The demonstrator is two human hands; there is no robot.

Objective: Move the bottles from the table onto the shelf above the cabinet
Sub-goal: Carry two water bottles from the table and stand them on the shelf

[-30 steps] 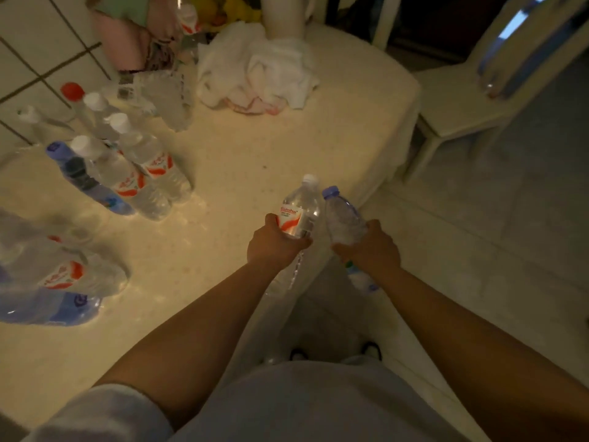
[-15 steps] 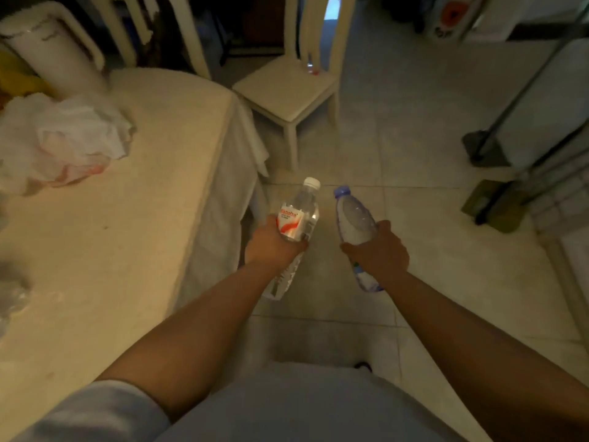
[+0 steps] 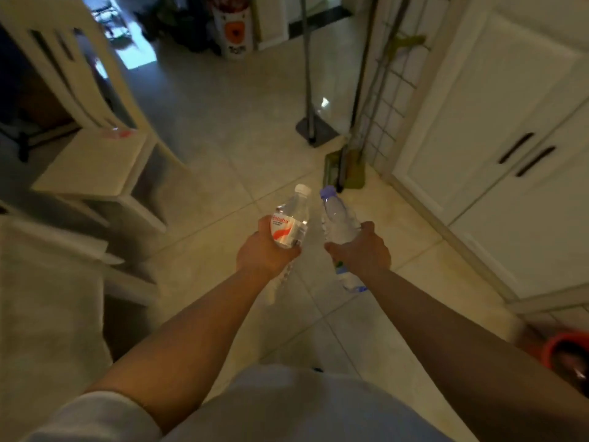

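Clear bottles: left hand (image 3: 266, 252) grips red-label bottle (image 3: 290, 221), right hand (image 3: 361, 250) grips blue-cap bottle (image 3: 338, 223).
Carry: keep both upright, apart, heading for white cabinet (image 3: 497, 129).

Dim warm light, blurred edges

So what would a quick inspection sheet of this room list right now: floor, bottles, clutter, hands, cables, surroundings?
Surface: tiled floor; a table corner at left.
Job's things: white-capped bottle with a red label, blue-capped bottle, both carried, caps pointing away.
Clutter: mop and broom standing by the cabinet; orange tub at right.
Grippers: left hand grips the white-capped bottle; right hand grips the blue-capped bottle.
Cables: nothing seen.
Surroundings: white chair at left, white cabinet at right; shelf not in view.
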